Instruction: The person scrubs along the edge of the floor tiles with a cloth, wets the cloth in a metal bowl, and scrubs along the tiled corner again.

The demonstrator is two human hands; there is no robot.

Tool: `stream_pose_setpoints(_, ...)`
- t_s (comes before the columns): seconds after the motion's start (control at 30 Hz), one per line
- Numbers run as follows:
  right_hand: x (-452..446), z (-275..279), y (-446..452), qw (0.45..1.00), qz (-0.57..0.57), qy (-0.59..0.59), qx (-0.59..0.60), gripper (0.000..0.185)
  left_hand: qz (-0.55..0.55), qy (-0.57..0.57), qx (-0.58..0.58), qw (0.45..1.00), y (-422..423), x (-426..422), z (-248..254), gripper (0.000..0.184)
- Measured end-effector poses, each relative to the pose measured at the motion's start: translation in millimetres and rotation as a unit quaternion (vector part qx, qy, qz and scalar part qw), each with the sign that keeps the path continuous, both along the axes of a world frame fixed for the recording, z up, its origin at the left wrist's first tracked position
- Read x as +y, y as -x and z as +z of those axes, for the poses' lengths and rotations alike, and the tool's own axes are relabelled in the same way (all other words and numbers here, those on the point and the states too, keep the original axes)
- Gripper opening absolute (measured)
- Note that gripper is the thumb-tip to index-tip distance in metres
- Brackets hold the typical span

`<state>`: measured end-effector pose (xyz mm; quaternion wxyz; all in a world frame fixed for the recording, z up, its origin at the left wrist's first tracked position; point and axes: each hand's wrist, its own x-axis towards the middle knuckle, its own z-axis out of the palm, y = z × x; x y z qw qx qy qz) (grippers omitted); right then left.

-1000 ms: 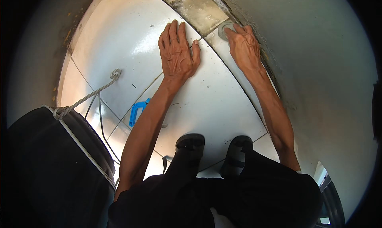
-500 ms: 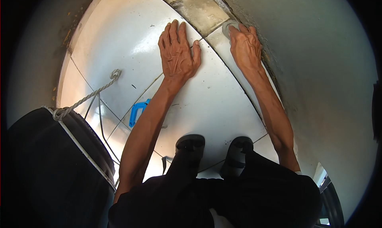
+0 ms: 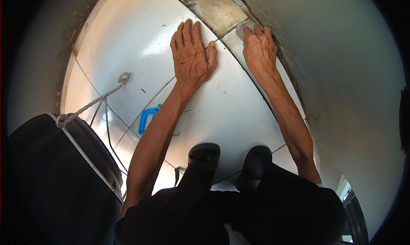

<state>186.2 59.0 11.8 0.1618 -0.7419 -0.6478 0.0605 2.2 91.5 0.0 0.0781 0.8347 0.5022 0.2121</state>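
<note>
My left hand [image 3: 192, 59] lies flat on the white floor tiles [image 3: 230, 91], fingers and thumb spread, holding nothing. At the upper right my right hand [image 3: 260, 50] grips a grey-green pad [image 3: 243, 28] with bent fingers and presses it on the narrow tile strip beside the wall. Part of the pad is hidden under the fingers. Just beyond the pad lies a stained, wet-looking beige tile [image 3: 213, 10], with a dark joint along its left side.
A grey wall [image 3: 341, 74] rises on the right. At the left stands a black bucket [image 3: 55, 172] with a twisted rope [image 3: 94, 102] tied to its rim handle. A blue plastic piece [image 3: 143, 121] lies by my left forearm. Two dark sandals [image 3: 205, 149] are below.
My right hand and the pad shifted slightly right, then back to the left along the tile strip. My left hand stays almost in place.
</note>
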Motion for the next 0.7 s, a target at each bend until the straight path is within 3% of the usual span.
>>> stream_pose_setpoints(0.13,2,7,2,0.998,-0.013,0.062,-0.007,0.017,-0.006,-0.005,-0.002,1.0,-2,1,1,0.059)
stream_pose_setpoints(0.53,5,-5,-3,1.0,-0.018,0.001,-0.025,0.017,0.001,0.01,0.004,1.0,0,-1,1,0.059)
stream_pose_setpoints(0.7,6,1,3,0.999,-0.024,0.043,-0.021,0.016,-0.003,-0.012,-0.002,1.0,-1,2,1,0.058)
